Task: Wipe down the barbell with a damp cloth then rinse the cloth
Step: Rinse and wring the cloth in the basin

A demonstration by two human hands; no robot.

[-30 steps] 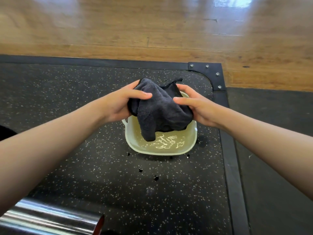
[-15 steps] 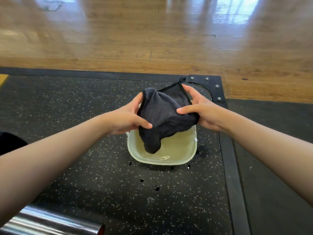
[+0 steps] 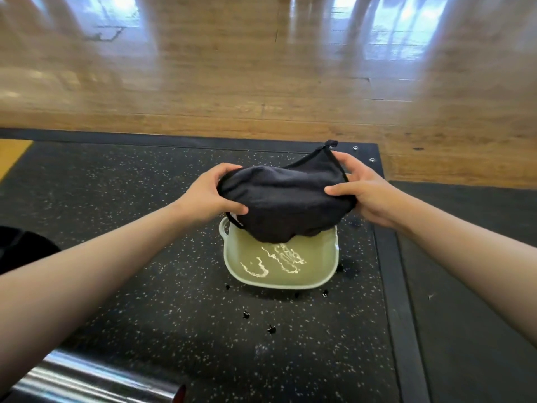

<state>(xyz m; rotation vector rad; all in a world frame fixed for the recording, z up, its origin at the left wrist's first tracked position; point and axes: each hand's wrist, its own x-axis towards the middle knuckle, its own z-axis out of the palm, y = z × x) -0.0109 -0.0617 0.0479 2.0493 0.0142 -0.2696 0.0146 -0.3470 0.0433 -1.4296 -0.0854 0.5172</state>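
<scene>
The glossy wooden floor (image 3: 261,82) fills the far half of what I see; nearer lies the black speckled rubber mat (image 3: 116,242), framed by a dark border; at its near left corner the chrome end of the barbell (image 3: 87,379) lies on the mat, well apart from the rest. In the middle sits a pale green basin (image 3: 279,285) holding rippled water. I hold the dark grey cloth (image 3: 284,205) bunched above the basin's far side, its lower fold hanging over the water; I cannot tell whether it touches. My left hand (image 3: 209,196) grips the cloth's left end, thumb across the front; my right hand (image 3: 360,193) pinches the right end, fingers curled behind the hemmed corner. Small dark water drops (image 3: 271,329) dot the mat just before the basin.
</scene>
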